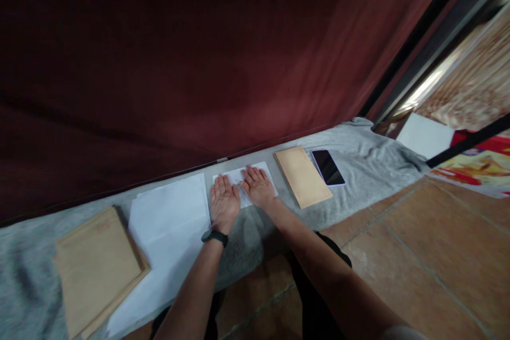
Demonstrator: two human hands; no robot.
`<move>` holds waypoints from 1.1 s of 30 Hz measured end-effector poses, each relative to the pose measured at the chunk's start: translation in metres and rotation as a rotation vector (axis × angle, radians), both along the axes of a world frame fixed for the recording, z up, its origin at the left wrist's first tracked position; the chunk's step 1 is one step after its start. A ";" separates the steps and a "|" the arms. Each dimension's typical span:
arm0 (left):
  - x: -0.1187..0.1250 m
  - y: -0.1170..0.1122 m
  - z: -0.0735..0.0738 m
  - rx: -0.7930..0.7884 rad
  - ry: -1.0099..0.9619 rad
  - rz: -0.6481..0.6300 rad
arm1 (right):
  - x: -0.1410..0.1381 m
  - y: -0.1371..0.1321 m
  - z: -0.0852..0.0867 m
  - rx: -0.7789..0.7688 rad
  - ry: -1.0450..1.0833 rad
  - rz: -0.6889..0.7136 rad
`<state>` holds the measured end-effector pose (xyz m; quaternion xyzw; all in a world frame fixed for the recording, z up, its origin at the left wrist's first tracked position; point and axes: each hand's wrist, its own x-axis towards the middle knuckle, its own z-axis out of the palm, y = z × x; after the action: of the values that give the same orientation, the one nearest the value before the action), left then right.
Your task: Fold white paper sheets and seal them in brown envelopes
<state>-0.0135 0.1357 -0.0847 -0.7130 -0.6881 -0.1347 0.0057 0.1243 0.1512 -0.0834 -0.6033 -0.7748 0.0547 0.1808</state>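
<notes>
Both palms lie flat on a small white sheet of paper [247, 199], which appears folded, on the grey cloth. My left hand [225, 203], with a dark band at the wrist, covers the sheet's left part, fingers stretched out. Just beside it, my right hand [257, 186] presses on the right part with its fingers spread. Parts of the paper are hidden under the hands. Left of my left hand is a stack of large white sheets [169, 228]. To the right of my right hand sits a brown envelope [303, 175], perhaps on top of others.
A stack of brown envelopes [99, 265] overlaps the white sheets at the far left. A phone [328, 167] lies right of the single brown pile. The grey cloth [366, 170] covers a narrow bench, with a dark red curtain [223, 64] behind and floor tiles [430, 239] at right.
</notes>
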 end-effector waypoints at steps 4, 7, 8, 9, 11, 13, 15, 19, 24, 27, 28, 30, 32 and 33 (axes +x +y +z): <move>0.001 -0.003 -0.002 0.034 -0.035 0.045 | 0.018 0.004 -0.002 -0.010 -0.021 -0.081; 0.001 -0.003 -0.002 0.051 -0.044 0.070 | 0.025 0.004 -0.003 -0.012 -0.025 -0.156; 0.001 -0.004 -0.002 0.057 -0.043 0.077 | 0.026 0.004 -0.003 -0.014 -0.028 -0.175; 0.001 -0.004 -0.001 0.063 -0.044 0.083 | 0.026 0.004 -0.002 -0.020 -0.031 -0.191; 0.000 -0.006 0.002 0.068 -0.058 0.094 | 0.026 0.004 0.001 -0.040 -0.029 -0.215; -0.001 -0.010 0.006 0.066 -0.083 0.099 | 0.025 0.003 0.007 -0.068 -0.013 -0.245; -0.002 -0.017 0.010 0.066 -0.105 0.105 | 0.025 0.002 0.015 -0.088 0.006 -0.275; -0.006 -0.033 0.018 0.032 -0.104 0.113 | 0.029 -0.002 0.028 -0.101 0.004 -0.345; -0.017 -0.041 0.027 -0.051 -0.113 0.155 | 0.032 -0.008 0.032 -0.110 -0.030 -0.419; -0.023 -0.040 0.032 -0.092 -0.138 0.181 | 0.033 -0.009 0.033 -0.125 -0.046 -0.434; -0.025 -0.040 0.032 -0.101 -0.155 0.192 | 0.034 -0.009 0.033 -0.135 -0.046 -0.438; -0.028 -0.039 0.033 -0.110 -0.210 0.212 | 0.037 -0.009 0.033 -0.166 -0.022 -0.436; -0.030 -0.041 0.033 -0.123 -0.282 0.232 | 0.041 -0.009 0.032 -0.211 0.029 -0.416; -0.031 -0.042 0.033 -0.135 -0.320 0.240 | 0.043 -0.010 0.032 -0.233 0.053 -0.402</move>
<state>-0.0448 0.0939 -0.0521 -0.5944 -0.7676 -0.1980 -0.1355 0.1670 0.1417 -0.0510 -0.7605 -0.6226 0.1224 0.1376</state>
